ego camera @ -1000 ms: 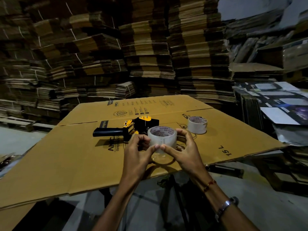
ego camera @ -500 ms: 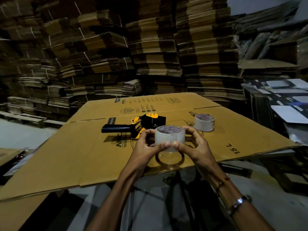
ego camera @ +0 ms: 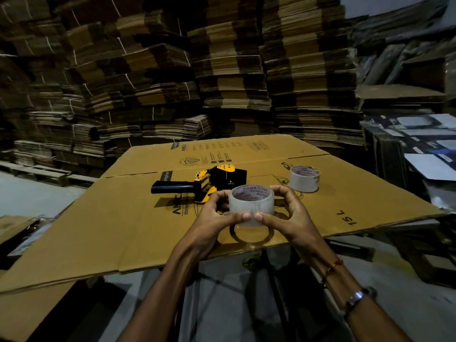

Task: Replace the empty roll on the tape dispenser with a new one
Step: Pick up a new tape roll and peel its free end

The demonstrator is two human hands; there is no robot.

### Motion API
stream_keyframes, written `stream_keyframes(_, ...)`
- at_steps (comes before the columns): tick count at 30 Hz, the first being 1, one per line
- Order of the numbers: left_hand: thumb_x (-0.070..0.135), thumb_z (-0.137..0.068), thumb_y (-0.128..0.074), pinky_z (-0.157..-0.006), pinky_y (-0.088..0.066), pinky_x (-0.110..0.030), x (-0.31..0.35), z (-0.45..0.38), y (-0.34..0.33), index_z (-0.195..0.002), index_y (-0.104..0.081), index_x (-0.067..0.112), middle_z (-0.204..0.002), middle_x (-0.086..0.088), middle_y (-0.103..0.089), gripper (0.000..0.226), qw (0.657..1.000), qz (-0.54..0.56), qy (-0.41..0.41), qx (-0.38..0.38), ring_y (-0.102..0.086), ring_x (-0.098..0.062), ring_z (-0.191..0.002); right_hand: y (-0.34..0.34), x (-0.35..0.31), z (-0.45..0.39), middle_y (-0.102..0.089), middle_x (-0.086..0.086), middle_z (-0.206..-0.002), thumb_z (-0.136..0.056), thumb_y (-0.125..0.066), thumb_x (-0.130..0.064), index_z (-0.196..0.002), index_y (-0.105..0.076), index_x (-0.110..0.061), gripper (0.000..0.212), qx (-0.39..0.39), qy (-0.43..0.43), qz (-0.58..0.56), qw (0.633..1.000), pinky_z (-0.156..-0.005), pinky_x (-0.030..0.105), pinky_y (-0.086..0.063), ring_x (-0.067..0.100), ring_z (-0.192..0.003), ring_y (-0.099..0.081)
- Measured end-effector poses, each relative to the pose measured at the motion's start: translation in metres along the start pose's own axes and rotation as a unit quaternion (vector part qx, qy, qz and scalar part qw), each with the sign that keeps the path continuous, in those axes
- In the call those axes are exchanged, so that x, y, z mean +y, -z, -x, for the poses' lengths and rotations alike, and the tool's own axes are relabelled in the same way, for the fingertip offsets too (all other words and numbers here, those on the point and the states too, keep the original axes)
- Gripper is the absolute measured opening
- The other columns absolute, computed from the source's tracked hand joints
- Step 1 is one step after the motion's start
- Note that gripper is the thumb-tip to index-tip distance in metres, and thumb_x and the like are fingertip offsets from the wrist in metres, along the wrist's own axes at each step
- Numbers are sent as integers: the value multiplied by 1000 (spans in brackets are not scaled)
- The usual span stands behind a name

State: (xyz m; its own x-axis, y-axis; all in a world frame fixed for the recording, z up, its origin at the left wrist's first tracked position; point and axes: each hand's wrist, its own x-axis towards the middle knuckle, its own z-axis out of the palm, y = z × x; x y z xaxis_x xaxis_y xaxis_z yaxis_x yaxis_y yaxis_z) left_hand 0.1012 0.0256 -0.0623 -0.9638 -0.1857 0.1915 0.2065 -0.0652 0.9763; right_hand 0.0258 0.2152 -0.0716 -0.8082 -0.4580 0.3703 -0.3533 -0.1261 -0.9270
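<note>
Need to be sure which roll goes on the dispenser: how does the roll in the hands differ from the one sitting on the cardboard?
The held roll is gripped above the cardboard sheet by the left hand and right hand; the far roll rests on the sheet to the right, untouched. The held roll looks clear and glossy, the far roll whiter and duller. The held one appears taller, though it is nearer. Both stand core-up with printed cores.

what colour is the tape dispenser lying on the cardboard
The tape dispenser is black with yellow-orange trim, seen in the head view.
</note>
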Motion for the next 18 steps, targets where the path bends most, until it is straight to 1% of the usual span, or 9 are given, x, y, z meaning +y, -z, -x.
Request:
stream_keyframes(2,29,-58,-89,-96,-56,-45,-1,0,1,-126,-59,19,-128,-11,-62,75,1000,17,7,-5,-63,-28,-118,-6,-1,1,-62,-4,-122,-59,-91,-38,-123,-52,-25,76,29,4,4,1000,-72,24,-58,2,-103,-64)
stream_keyframes(3,29,-59,-89,-96,-56,-45,-1,0,1,-127,-59,21,-129,-10,-62,75,1000,26,10,-12,-63,-27,-119,-9,-1,2,-62,-3,-122,-59,-94,-37,-122,-52,-24,77,47,3,7,999,-73,25,-59,3,-104,-63)
stream_keyframes(6,30,-62,-86,-91,-57,-36,2,2,-1,-129,-59,20,-131,-7,-63,73,999,33,10,-30,-65,-22,-117,-15,0,3,-60,-5,-119,-56,-94,-42,-120,-49,-24,80,72,16,39,997,-82,32,-60,5,-108,-60)
stream_keyframes(8,30,-65,-85,-90,-57,-36,2,3,-1,-129,-60,19,-130,-9,-64,69,999,36,13,-34,-65,-25,-117,-15,0,4,-60,-2,-115,-52,-92,-47,-117,-50,-22,82,72,19,33,997,-81,36,-60,5,-103,-61)
stream_keyframes(10,30,-67,-85,-93,-57,-39,2,4,0,-128,-62,19,-130,-10,-65,66,999,31,12,-33,-64,-27,-120,-12,0,4,-61,3,-110,-49,-88,-47,-112,-51,-19,78,68,15,10,998,-79,40,-60,13,-98,-62)
stream_keyframes(12,28,-69,-84,-95,-56,-41,1,4,2,-127,-64,20,-131,-11,-64,62,999,29,7,-41,-62,-29,-122,-8,1,1,-60,4,-103,-48,-88,-43,-106,-53,-19,73,55,3,-16,998,-73,38,-58,18,-93,-60)
stream_keyframes(14,25,-70,-84,-94,-56,-41,2,4,3,-127,-65,20,-132,-12,-63,61,998,34,6,-58,-62,-31,-122,-3,3,-3,-61,5,-103,-49,-89,-40,-106,-55,-19,70,29,-14,-43,999,-70,35,-56,18,-95,-60)
stream_keyframes(16,27,-67,-87,-92,-56,-38,4,5,3,-129,-64,19,-132,-12,-63,67,996,43,11,-78,-62,-30,-121,4,4,-9,-65,8,-113,-48,-92,-41,-111,-57,-19,75,-10,-38,-56,998,-77,38,-57,22,-106,-62)
stream_keyframes(18,34,-60,-93,-92,-56,-36,5,5,4,-130,-63,17,-132,-10,-64,78,994,46,22,-96,-62,-28,-122,9,3,-13,-64,13,-124,-45,-97,-45,-117,-57,-17,87,-55,-63,-84,993,-89,44,-57,26,-116,-61)
